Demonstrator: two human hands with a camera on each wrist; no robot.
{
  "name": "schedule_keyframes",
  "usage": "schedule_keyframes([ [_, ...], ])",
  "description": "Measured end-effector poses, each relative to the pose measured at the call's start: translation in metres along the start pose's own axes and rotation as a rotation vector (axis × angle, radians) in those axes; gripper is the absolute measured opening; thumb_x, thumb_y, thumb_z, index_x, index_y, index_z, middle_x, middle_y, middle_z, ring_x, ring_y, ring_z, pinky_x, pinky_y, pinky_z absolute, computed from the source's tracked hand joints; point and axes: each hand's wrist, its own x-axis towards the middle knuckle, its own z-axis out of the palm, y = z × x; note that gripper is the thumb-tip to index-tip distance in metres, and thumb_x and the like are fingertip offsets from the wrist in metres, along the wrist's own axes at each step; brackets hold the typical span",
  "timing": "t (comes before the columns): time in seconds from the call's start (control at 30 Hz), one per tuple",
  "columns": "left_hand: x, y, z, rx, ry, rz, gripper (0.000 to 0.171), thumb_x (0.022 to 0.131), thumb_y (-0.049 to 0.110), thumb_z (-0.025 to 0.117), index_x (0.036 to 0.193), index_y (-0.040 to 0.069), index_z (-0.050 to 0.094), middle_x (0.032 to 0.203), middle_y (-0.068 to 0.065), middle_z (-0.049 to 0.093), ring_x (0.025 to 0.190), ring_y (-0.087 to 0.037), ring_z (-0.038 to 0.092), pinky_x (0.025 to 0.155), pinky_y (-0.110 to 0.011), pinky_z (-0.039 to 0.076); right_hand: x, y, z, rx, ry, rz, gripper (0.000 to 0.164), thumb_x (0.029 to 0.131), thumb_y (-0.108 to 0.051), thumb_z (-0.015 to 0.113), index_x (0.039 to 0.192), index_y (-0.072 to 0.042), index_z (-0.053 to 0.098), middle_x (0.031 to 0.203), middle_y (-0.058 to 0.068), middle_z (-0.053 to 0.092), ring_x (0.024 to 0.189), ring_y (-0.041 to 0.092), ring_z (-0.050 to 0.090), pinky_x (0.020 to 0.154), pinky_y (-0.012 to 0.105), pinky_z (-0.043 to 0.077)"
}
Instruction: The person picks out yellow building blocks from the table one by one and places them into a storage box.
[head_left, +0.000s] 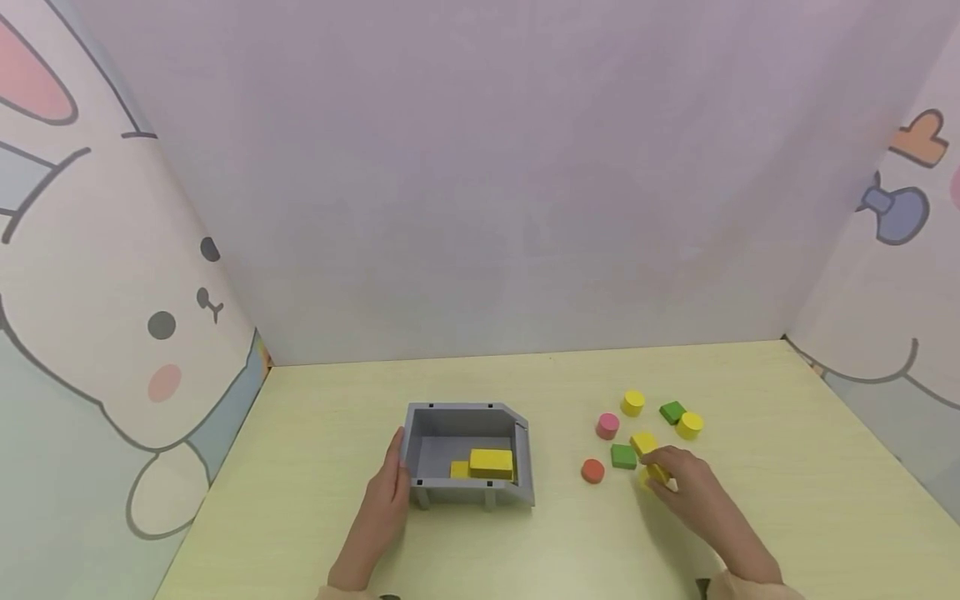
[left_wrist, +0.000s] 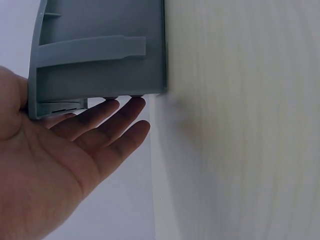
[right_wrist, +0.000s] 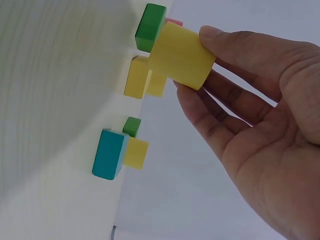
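- Bin (head_left: 456, 496) is smooth grey plastic, ribbed outside, sloped at its right end, sitting left of the loose pieces on a pale wood-grain tabletop (head_left: 315, 450)
- Left hand (head_left: 390, 493) is up against the bin's left end, fingers fairly straight and touching it
- Right hand (head_left: 688, 479) has its fingers pinched around a chunky yellow piece (right_wrist: 180, 56), just above the tabletop; looks like a cylinder, but not 100% sure
- Loose count: two yellow cylinders (head_left: 633, 403), one pink cylinder (head_left: 608, 426), one red cylinder (head_left: 592, 471), two green blocks (head_left: 623, 456), one yellow block (head_left: 643, 442)
- Plus one teal block (right_wrist: 109, 154), which only shows in the right wrist view
- At least two yellow chunks (head_left: 491, 463) inside the bin; the near wall hides their bottoms
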Motion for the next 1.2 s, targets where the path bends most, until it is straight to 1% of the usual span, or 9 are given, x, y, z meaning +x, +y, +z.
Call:
schedule_keyframes([
  [0.2,-0.001,0.001,-0.001,0.013,-0.007,-0.011,0.048,0.098,0.007,0.031,0.144,0.001,0.017,0.145,-0.027,0.027,0.129,-0.035,0.027,0.104,-0.056,0.031,0.007,-0.009,0.008,-0.018,0.060,-0.060,0.024,0.070,0.003,0.070,0.093,-0.003,0.065,0.097,0.014,0.067,0.077,0.019,0.057,0.065,0.038,0.056],
  [0.27,-0.001,0.001,-0.002,0.011,-0.005,-0.007,0.048,0.098,0.006,0.031,0.144,0.001,0.017,0.144,-0.027,0.028,0.129,-0.036,0.027,0.104,-0.056,0.031,0.011,-0.013,0.011,-0.018,0.059,-0.067,0.024,0.071,0.002,0.070,0.093,-0.003,0.065,0.095,0.013,0.066,0.076,0.018,0.056,0.065,0.038,0.055],
  [0.47,0.000,0.001,-0.002,0.013,-0.005,-0.003,0.048,0.098,0.007,0.030,0.144,0.001,0.018,0.144,-0.027,0.028,0.129,-0.035,0.028,0.103,-0.056,0.031,0.021,-0.025,0.018,0.005,0.043,-0.100,0.024,0.072,0.002,0.069,0.095,-0.002,0.065,0.095,0.010,0.067,0.081,0.020,0.057,0.069,0.040,0.055],
  [0.57,0.000,0.001,-0.002,0.011,-0.003,-0.002,0.048,0.098,0.006,0.031,0.143,0.001,0.018,0.144,-0.028,0.029,0.129,-0.035,0.028,0.103,-0.057,0.032,0.025,-0.031,0.021,0.015,0.062,-0.146,0.025,0.071,0.004,0.069,0.095,-0.001,0.065,0.098,0.013,0.067,0.086,0.025,0.059,0.072,0.042,0.056],
  [0.73,0.000,0.002,-0.002,0.008,-0.009,-0.017,0.047,0.098,0.007,0.030,0.143,0.000,0.018,0.143,-0.028,0.031,0.127,-0.033,0.031,0.103,-0.057,0.031,0.032,-0.043,0.025,0.017,0.092,-0.225,0.025,0.070,0.005,0.070,0.093,-0.002,0.064,0.093,0.011,0.067,0.085,0.023,0.059,0.072,0.041,0.056],
  [0.93,0.000,0.002,-0.002,0.014,-0.010,-0.021,0.048,0.098,0.007,0.030,0.144,0.002,0.017,0.145,-0.027,0.028,0.130,-0.034,0.027,0.104,-0.056,0.030,0.043,-0.057,0.027,0.047,0.050,-0.212,0.023,0.073,0.002,0.068,0.096,-0.002,0.064,0.096,0.009,0.066,0.086,0.023,0.059,0.075,0.043,0.055],
  [1.0,0.000,0.002,-0.002,0.014,-0.008,-0.018,0.048,0.098,0.007,0.030,0.144,0.002,0.018,0.144,-0.027,0.029,0.129,-0.034,0.027,0.104,-0.056,0.031,0.047,-0.061,0.028,0.044,0.058,-0.226,0.023,0.074,0.002,0.068,0.096,-0.002,0.064,0.097,0.010,0.066,0.087,0.023,0.060,0.075,0.043,0.055],
  [1.1,0.000,0.001,-0.001,0.015,-0.006,-0.018,0.048,0.098,0.007,0.030,0.143,0.001,0.018,0.136,-0.030,0.039,0.125,-0.034,0.036,0.103,-0.056,0.033,0.053,-0.067,0.032,0.025,0.089,-0.274,0.023,0.072,0.003,0.069,0.094,-0.001,0.065,0.096,0.010,0.067,0.088,0.025,0.060,0.075,0.043,0.055],
  [1.2,0.000,0.001,-0.001,0.015,-0.004,-0.019,0.047,0.098,0.007,0.030,0.143,0.001,0.018,0.122,-0.030,0.048,0.112,-0.030,0.044,0.101,-0.056,0.036,0.058,-0.072,0.037,0.016,0.105,-0.301,0.024,0.071,0.004,0.070,0.094,-0.001,0.065,0.095,0.011,0.067,0.088,0.025,0.059,0.076,0.043,0.055],
])
